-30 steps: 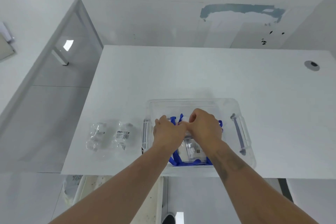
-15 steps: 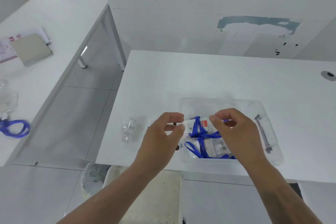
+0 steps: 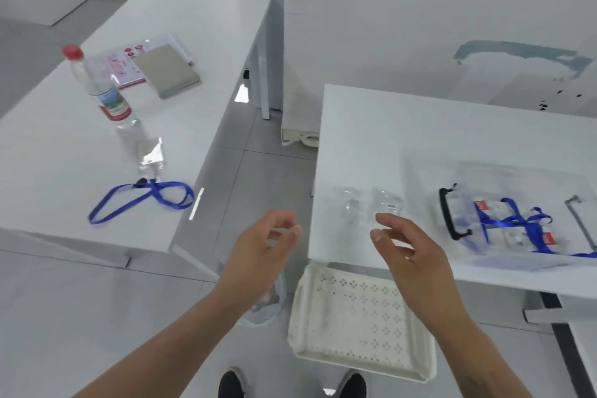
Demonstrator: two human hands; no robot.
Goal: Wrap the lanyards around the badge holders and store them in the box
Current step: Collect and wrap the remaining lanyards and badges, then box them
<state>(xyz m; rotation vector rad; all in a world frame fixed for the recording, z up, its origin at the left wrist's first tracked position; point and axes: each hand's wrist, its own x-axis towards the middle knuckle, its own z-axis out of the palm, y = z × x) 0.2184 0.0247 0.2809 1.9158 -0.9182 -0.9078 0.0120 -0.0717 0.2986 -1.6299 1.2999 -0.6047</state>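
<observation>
Left table (image 3: 193,19): it is carrying a water bottle (image 3: 97,84) with a red cap, which is standing upright, and a grey pad (image 3: 166,74) behind it.
Loose lanyard (image 3: 142,200): the blue lanyard is lying near the front edge of the left table, and a clear badge holder (image 3: 150,155) is lying at its far end.
Left hand (image 3: 258,255): it is hanging in the air between the two tables, fingers loosely curled, holding nothing.
White tray (image 3: 355,317): it is sitting low under the right table.
Right hand (image 3: 410,255): it is hovering at the front edge of the right table (image 3: 420,126), fingers relaxed and empty.
Clear packets (image 3: 371,207): they are lying on the right table, just beyond the right hand.
Box (image 3: 517,178): the clear box is sitting on the right table, holding wrapped badge holders (image 3: 517,223) with blue lanyards.
</observation>
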